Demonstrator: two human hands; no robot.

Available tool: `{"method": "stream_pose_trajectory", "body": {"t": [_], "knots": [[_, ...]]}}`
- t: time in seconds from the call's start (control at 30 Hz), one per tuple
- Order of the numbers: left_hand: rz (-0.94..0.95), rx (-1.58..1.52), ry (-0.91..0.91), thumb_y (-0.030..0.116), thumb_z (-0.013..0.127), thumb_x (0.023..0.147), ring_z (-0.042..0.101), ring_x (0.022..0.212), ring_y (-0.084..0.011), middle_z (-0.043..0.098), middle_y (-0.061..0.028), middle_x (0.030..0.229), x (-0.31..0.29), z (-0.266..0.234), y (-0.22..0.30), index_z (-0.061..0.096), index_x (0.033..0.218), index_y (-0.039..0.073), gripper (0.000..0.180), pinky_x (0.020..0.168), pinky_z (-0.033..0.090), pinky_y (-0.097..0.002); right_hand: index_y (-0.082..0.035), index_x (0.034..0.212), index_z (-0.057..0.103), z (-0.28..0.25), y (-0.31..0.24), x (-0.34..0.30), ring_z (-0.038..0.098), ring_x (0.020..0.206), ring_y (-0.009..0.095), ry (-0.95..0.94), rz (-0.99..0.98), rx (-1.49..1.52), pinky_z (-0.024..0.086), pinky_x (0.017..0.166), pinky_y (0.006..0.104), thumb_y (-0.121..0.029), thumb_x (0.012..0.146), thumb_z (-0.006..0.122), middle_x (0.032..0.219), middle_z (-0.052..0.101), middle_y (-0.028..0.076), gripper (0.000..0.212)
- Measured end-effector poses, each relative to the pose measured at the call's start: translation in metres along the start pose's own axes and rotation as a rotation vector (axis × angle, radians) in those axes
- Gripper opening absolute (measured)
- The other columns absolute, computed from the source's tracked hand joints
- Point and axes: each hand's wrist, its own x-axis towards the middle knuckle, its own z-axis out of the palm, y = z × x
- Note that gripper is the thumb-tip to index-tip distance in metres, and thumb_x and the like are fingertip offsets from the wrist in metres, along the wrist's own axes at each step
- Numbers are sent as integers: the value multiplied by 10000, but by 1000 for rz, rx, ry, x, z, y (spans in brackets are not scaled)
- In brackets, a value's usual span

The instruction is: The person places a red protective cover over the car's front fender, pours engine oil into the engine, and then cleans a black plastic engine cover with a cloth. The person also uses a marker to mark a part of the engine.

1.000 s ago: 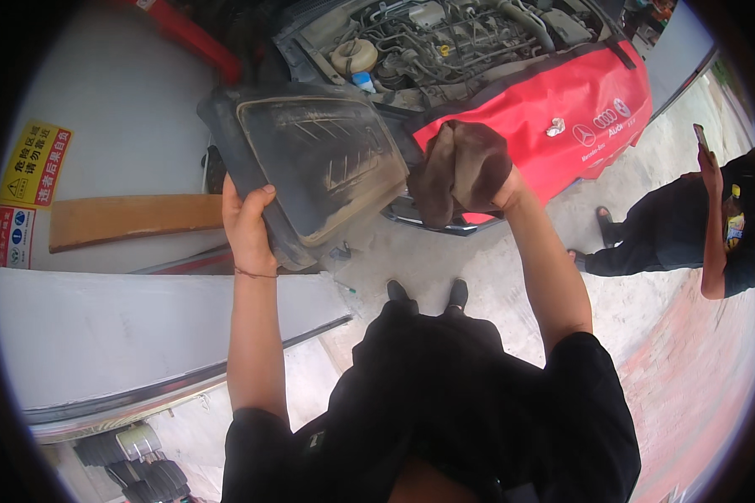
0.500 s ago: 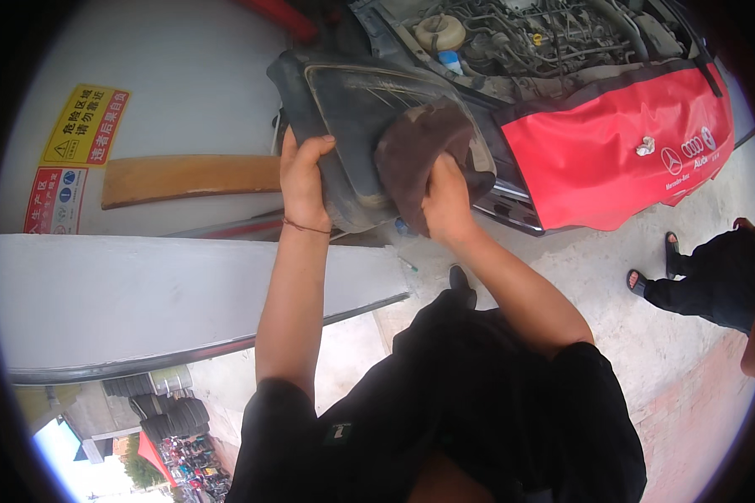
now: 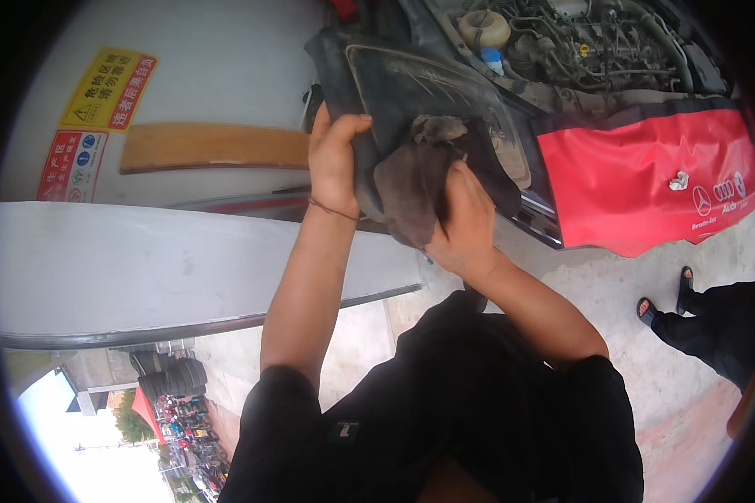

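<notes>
In front of me is a dusty black plastic car part (image 3: 377,80), a broad panel-like cover with a raised border. My left hand (image 3: 334,155) grips its left edge, the thumb lying on top and the fingers going behind. A dark brown cloth (image 3: 407,189) is bunched in my right hand (image 3: 466,214), pressed against the cover's lower right part. The cloth hides that area of the cover, and some of my right fingers are out of sight in its folds.
Beyond the cover lies an open engine bay (image 3: 596,54) with a whitish reservoir (image 3: 484,30). A red protective cover (image 3: 646,180) drapes the car's front. Left are a wooden board (image 3: 214,149), warning signs (image 3: 109,88) and a white ledge (image 3: 184,260). Another person's legs (image 3: 705,323) show at right.
The cloth has moved down and bunched up differently, its folds now turned over near my right hand. My left hand keeps its grip on the cover. The whole view has shifted somewhat.
</notes>
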Motion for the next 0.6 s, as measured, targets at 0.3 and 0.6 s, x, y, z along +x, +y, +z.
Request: {"method": "stream_pose_trajectory", "body": {"t": [0.3,0.6], "knots": [[26,69,24,9,554,825,610,907,-181,642,-73,980,-11,10,-1,571,1157,40,334,786,518,-313,2,1063,631,-33,80,-41,601,927,377,-54,-19,-67,514,753,408,-137,751,663,1075,575,187,343],[50,35,3,41,553,849,621,914,-214,625,-104,1006,-25,33,-9,547,1135,53,287,789,546,-347,-72,1120,599,-35,-22,0,541,967,344,-55,27,81,458,815,431,-269,700,781,1105,547,147,499]]}}
